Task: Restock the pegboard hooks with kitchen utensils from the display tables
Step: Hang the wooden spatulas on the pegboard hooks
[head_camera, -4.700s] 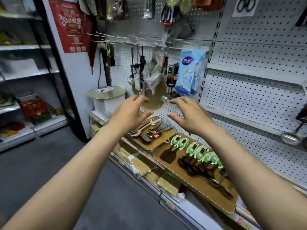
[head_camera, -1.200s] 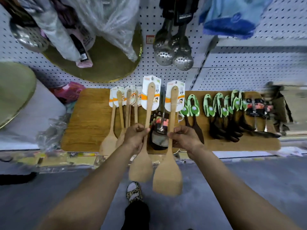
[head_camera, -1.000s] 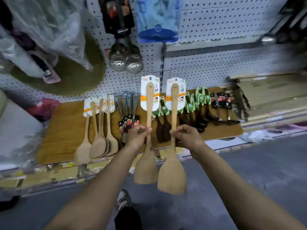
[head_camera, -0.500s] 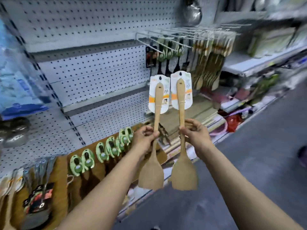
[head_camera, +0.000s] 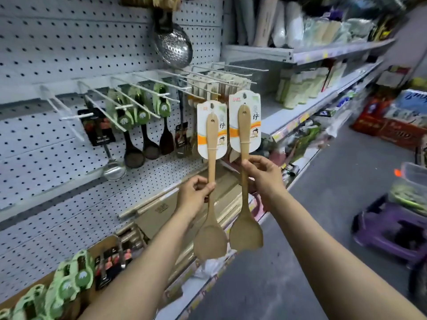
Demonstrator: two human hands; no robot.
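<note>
Gripping wooden spatulas: L hand (head_camera: 196, 195), R hand (head_camera: 265, 176), near pegboard hooks (head_camera: 138, 93).

Green-carded utensils (head_camera: 67, 282) cut off at left edge; far shelf goods (head_camera: 307, 86) blurred, unreadable.

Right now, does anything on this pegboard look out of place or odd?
Nothing looks damaged or spilled. The leftmost hooks are bare while the others carry utensils, and both wooden spatulas, in the left hand and right hand, are not yet hung.
</note>
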